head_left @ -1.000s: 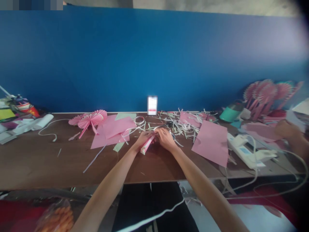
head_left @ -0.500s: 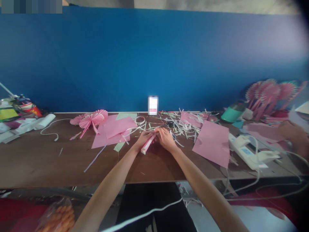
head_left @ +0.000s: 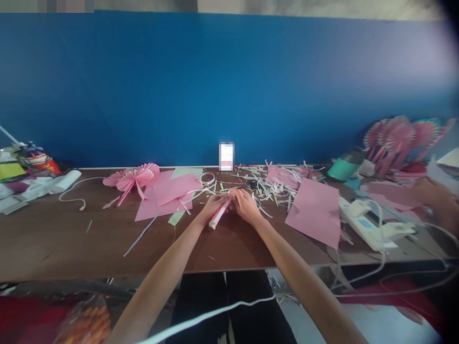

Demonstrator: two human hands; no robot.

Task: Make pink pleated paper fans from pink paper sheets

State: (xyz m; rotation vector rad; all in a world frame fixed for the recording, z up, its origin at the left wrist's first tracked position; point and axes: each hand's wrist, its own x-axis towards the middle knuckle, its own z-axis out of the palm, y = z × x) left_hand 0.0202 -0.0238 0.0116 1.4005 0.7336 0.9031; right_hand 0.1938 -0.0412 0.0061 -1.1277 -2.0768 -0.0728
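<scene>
Over the middle of the brown table, a narrow folded strip of pink and white paper (head_left: 220, 217) lies slanted between my two hands, its near end pointing toward me. My left hand (head_left: 213, 206) closes around its left side. At the far end my right hand (head_left: 244, 204) pinches the paper; its fingertips are partly hidden. Left of my hands are pink paper sheets (head_left: 167, 193) and finished-looking pleated pink paper fans (head_left: 138, 177). White and pale green paper scraps (head_left: 276, 188) lie just behind my right hand, and another pink sheet (head_left: 315, 210) sits to its right.
A white power strip (head_left: 364, 224) with plugs and cables lies at the right. Behind it stand a teal container (head_left: 344, 166) and several pink fans (head_left: 398, 138). A co-worker's blurred hand (head_left: 435, 200) is at the far right. A lit phone (head_left: 226, 156) leans on the blue partition (head_left: 222, 86).
Both hands keep their grip on the folded paper, with hardly any movement. The view has shifted very slightly.
</scene>
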